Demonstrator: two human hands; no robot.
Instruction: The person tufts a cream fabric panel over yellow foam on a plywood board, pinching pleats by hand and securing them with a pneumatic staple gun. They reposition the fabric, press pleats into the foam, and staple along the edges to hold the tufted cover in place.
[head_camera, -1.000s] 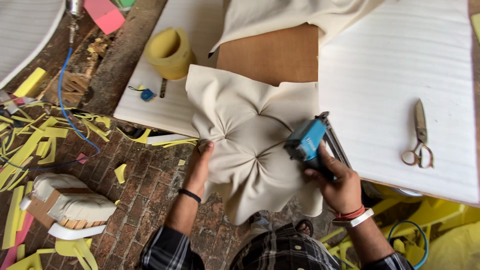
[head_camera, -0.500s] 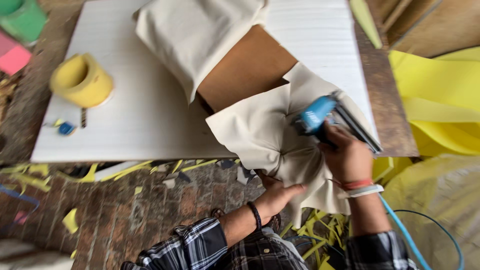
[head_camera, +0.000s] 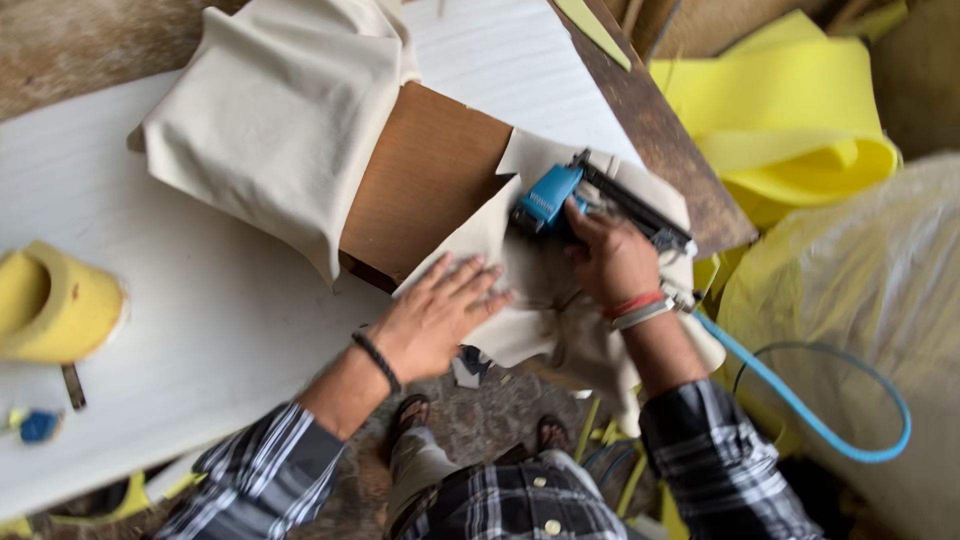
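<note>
My right hand (head_camera: 612, 258) grips a blue pneumatic staple gun (head_camera: 560, 195), its nose pressed down on cream fabric (head_camera: 520, 190) folded over a brown wooden board (head_camera: 425, 180). My left hand (head_camera: 440, 315) lies flat with fingers spread on the same fabric, holding it against the board's near edge. A larger flap of cream fabric (head_camera: 270, 110) drapes over the board's far left side. A blue air hose (head_camera: 800, 405) runs from the gun down to the right.
The board rests on a white table (head_camera: 200, 300). A yellow foam block (head_camera: 55, 305) and a small blue piece (head_camera: 38, 425) sit at its left. Yellow foam sheets (head_camera: 790, 110) and a plastic-covered bundle (head_camera: 870, 330) lie to the right. My sandalled feet (head_camera: 410, 412) stand on brick floor.
The view has swung left to right and closer. My left hand has moved from under the fabric's edge up onto it, flat. The staple gun has shifted toward the board's edge.
</note>
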